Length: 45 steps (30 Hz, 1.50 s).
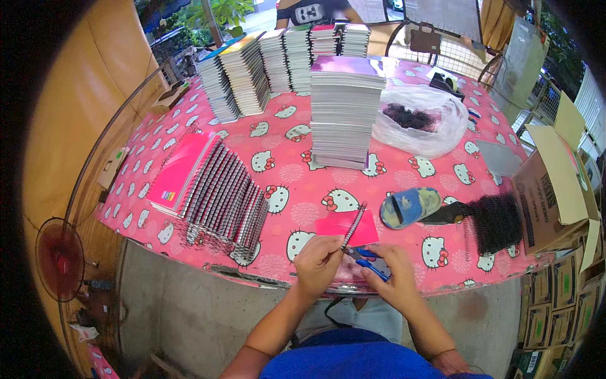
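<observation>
1. The left hand (pixel 317 262) has a closed grip on the near end of a spiral-bound notebook (pixel 355 222), which is at the table's near edge, its coil slanting away from the person.
2. The right hand (pixel 398 273) grips blue-handled pliers (pixel 377 270), handles spread; whether their tips touch the coil, I cannot tell.
3. The notebook should be light and bendable, with a springy, easily dented coil; best held by the spine end, thumb against fingers.
4. Pink card (pixel 328 226) shows on both sides of the coil, smooth and probably slippery; whether it is the cover is unclear.
5. Left, the stacked notebooks (pixel 228 197) show ridged, ringed spines.
6. Right, wiry black coils (pixel 495 224) lie bunched on the cat-patterned table (pixel 404 174).
</observation>
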{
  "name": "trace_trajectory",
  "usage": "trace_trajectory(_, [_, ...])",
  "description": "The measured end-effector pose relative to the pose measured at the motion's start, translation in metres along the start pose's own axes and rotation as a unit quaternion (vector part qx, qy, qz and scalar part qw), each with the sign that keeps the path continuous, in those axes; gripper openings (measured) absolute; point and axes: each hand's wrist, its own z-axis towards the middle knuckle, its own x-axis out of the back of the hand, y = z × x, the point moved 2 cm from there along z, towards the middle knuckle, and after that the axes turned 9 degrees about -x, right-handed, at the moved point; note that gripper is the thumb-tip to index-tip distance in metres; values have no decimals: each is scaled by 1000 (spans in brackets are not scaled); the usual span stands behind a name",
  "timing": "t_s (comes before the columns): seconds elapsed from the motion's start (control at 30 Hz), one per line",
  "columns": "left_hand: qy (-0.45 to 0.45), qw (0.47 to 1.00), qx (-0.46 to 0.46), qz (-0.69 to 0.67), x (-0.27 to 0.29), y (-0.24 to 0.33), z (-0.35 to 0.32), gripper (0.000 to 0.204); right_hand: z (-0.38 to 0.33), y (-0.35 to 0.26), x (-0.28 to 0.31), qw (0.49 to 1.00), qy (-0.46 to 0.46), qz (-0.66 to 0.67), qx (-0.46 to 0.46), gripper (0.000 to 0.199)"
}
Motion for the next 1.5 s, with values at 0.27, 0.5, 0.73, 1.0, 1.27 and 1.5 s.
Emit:
trace_trajectory(0.27, [26, 998, -62, 4, 18, 11, 1, 20, 1, 20, -2, 732, -336, 445, -391, 32])
trace_trajectory(0.5, [169, 910, -229, 303, 171, 144, 85, 16, -23, 91, 60, 974, 21, -207, -88, 52])
trace_trajectory(0.73, [-200, 943, -35, 264, 246, 97, 244, 43, 15, 137, 153, 937, 199, -273, -85, 48])
trace_trajectory(1.0, [-399, 870, 67, 281, 212, 38, 211, 64, 23, 227, 236, 812, 197, -395, -382, 34])
trace_trajectory(1.27, [-245, 936, -146, 206, 89, 118, 132, 46, 16, 235, 241, 818, 200, -460, -281, 29])
trace_trajectory(1.5, [-347, 893, 110, 264, -65, -89, 47, 33, 26, 220, 238, 820, 251, -443, -261, 23])
